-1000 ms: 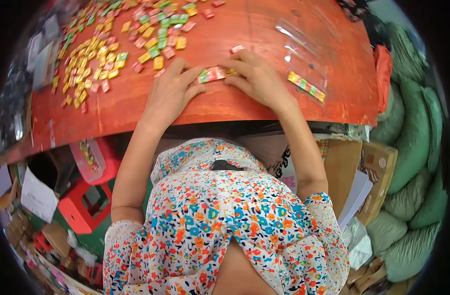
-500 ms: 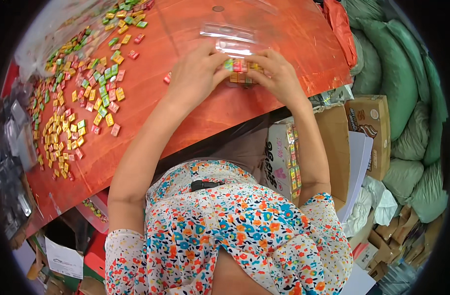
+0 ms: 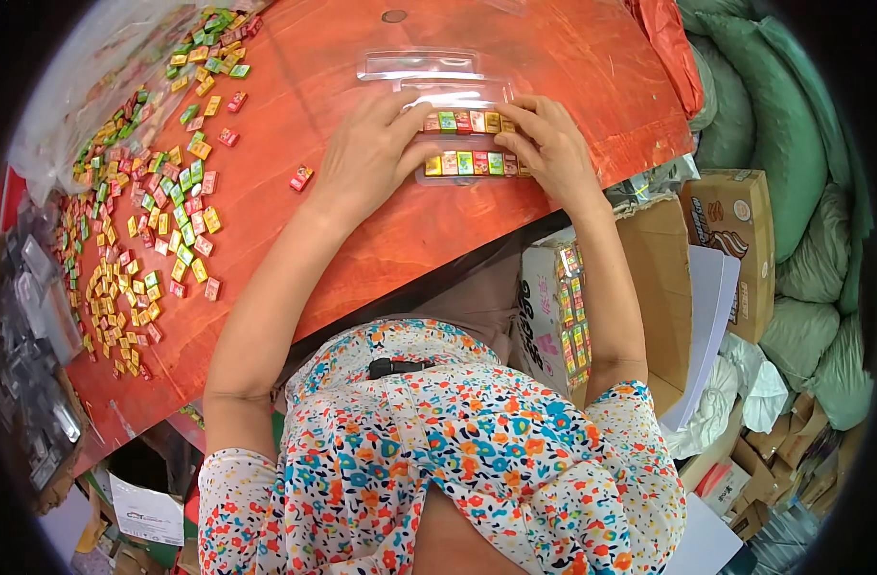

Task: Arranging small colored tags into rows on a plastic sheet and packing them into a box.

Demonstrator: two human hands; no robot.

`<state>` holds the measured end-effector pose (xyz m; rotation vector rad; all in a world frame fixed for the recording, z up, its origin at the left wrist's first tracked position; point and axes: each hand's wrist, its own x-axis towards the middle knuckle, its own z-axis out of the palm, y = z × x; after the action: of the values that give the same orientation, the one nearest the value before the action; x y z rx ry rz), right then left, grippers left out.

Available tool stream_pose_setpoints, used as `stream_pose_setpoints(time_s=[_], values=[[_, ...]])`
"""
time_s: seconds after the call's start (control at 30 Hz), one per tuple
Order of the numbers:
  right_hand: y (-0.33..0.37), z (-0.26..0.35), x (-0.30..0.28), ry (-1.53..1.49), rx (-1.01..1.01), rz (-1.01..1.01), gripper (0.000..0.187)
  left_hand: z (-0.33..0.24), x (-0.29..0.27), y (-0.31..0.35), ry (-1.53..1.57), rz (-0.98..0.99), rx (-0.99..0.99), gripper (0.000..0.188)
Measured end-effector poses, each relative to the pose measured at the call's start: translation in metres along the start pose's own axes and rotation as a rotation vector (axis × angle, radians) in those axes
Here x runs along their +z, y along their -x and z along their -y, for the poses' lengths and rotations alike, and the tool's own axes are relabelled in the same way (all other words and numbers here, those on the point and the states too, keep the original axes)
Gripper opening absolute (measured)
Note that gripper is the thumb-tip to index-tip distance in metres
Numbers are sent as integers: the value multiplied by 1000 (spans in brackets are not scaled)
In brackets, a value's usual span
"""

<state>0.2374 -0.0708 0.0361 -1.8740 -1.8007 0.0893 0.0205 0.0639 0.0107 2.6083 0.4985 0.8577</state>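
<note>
Two rows of small coloured packets lie between my hands on the red table. The near packet row (image 3: 472, 163) sits in a clear plastic tray (image 3: 457, 181). Just beyond it is the far packet row (image 3: 463, 122), pinched at its ends between my two hands. My left hand (image 3: 371, 149) has curved fingers at the left end, its thumb low beside the near row. At the right end my right hand (image 3: 555, 149) bends its forefinger and thumb around the packets, hiding the last ones. Whether the far row rests in plastic is unclear.
Another clear tray (image 3: 419, 65) lies beyond my hands. Many loose packets (image 3: 122, 287) spread over the left of the table (image 3: 266, 278), beside a clear bag (image 3: 55, 125). One red packet (image 3: 301, 178) lies near my left wrist. Cardboard boxes (image 3: 730, 249) and green sacks (image 3: 754, 125) stand right.
The two packet rows, close together and blurred before, now lie apart and flat. My hands have spread slightly, showing more of both rows. The view has shifted a little.
</note>
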Motion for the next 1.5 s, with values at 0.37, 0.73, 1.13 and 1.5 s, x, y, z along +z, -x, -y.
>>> stream_pose_setpoints(time_s=[0.37, 0.73, 1.13, 1.5], values=[[17, 9, 15, 176, -136, 174, 62, -11, 9, 13, -259, 247, 107, 92], [12, 10, 14, 197, -108, 328, 58, -32, -7, 26, -194, 217, -58, 86], [-54, 155, 84, -20, -267, 158, 29, -7, -134, 177, -376, -198, -522, 32], [-45, 214, 116, -318, -587, 358, 30, -12, -145, 204, -259, -278, -629, 24]])
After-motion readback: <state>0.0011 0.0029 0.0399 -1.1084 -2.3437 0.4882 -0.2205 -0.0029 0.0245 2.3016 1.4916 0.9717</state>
